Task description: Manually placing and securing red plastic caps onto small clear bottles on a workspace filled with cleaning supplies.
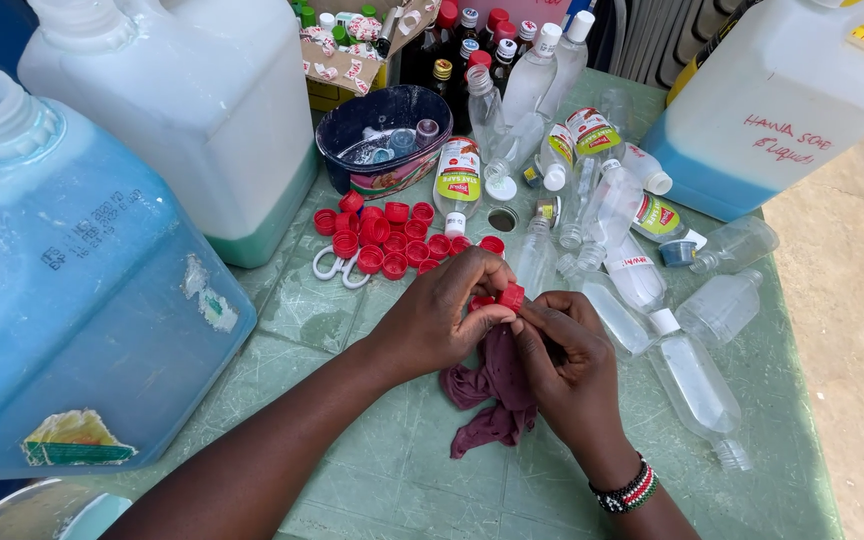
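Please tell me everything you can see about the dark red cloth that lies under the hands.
The dark red cloth is a small, thin rag, maroon in colour and soft-looking, much crumpled. It lies on the green table, and its upper part goes up between the left hand and the right hand, which hold a red bottle cap above it. The right hand covers its right edge. One narrow tail points down and left.

Cap (511,296) btwn my fingers is red, same red as the loose caps (384,236) by the white-handled scissors (338,266); rag (493,392) under my hands is maroon. Table (372,470) is pale green w/ a marbled pattern, big jugs (82,300) translucent w/ blue liquid. My wristband (628,490) is beaded: black, white, red, green stripes.
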